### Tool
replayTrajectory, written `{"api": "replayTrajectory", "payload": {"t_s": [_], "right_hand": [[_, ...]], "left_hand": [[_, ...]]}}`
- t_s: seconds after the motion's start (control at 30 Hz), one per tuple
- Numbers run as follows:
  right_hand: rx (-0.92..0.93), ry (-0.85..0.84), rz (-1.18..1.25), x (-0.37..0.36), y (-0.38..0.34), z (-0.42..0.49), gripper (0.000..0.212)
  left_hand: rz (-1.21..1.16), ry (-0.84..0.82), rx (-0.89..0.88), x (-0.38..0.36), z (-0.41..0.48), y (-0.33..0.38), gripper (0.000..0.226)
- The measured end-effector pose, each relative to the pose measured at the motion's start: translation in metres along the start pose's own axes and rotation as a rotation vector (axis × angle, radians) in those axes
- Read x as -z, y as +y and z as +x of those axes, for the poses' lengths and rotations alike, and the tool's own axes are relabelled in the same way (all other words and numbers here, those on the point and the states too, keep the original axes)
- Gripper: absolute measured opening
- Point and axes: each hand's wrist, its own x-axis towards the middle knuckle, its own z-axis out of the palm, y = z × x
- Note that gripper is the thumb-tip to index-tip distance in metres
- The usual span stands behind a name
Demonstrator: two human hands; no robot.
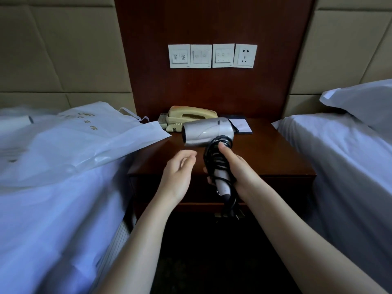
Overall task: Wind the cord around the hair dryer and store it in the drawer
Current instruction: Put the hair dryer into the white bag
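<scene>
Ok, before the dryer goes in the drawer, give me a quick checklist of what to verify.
1. Cord wound around the dryer handle: ok, several loops show.
2. Plug tucked in: not ok, it dangles below the handle.
3. Right hand grips handle and loops: ok.
4. Left hand free for the drawer: ok, open and empty.
5. Drawer open: not ok, nightstand front looks closed.
6. Drawer has room: cannot tell.
</scene>
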Motion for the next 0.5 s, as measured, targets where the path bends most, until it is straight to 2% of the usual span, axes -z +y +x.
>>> {"api": "replayTrajectory", "payload": {"t_s": [0.27,0.33,0.43,0.5], "right_hand": [[-0.045,-0.005,0.060,-0.024,0.002,0.015,0.039],[-0.042,-0.005,0.062,-0.030,0.008,0.020,0.041],[-0.027,-0.002,0.053,-0.033,0.013,0.025,0.043],[-0.022,0.013,0.052,-0.031,0.015,0.029,0.043]], "left_hand": [[0.565,0.222,0.036,0.091,0.046,-0.021,0.011],[0.842,0.228,0.062,0.109,0.063,-0.031,0.030],[1.263,0.146,0.106,0.133,0.079,-0.053,0.056],[1.424,0.125,0.140,0.147,0.086,-0.071,0.073]]}}
